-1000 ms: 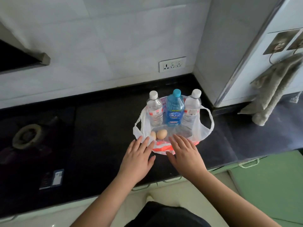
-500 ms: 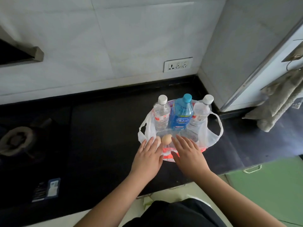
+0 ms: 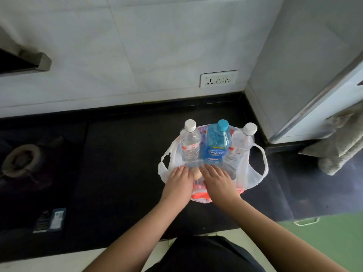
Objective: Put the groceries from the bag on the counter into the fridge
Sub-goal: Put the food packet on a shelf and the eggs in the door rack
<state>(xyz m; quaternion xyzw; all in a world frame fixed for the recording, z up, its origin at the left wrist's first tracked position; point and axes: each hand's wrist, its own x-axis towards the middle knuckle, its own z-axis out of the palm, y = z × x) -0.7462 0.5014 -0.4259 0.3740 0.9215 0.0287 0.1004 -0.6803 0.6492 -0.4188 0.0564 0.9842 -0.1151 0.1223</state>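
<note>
Hands (image 3: 179, 180) reached crinkly plastic bag (image 3: 253, 173).

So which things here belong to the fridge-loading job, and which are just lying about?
Job: plastic bag, two clear bottles, blue bottle, egg, left hand, right hand.
Lying about: grey towel, wall socket, stove burner.

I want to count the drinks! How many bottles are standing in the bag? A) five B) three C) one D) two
B: three bottles stand upright in a row at the back of the plastic bag: a clear bottle with a white cap, a blue bottle with a blue cap, and another clear bottle with a white cap.
</note>
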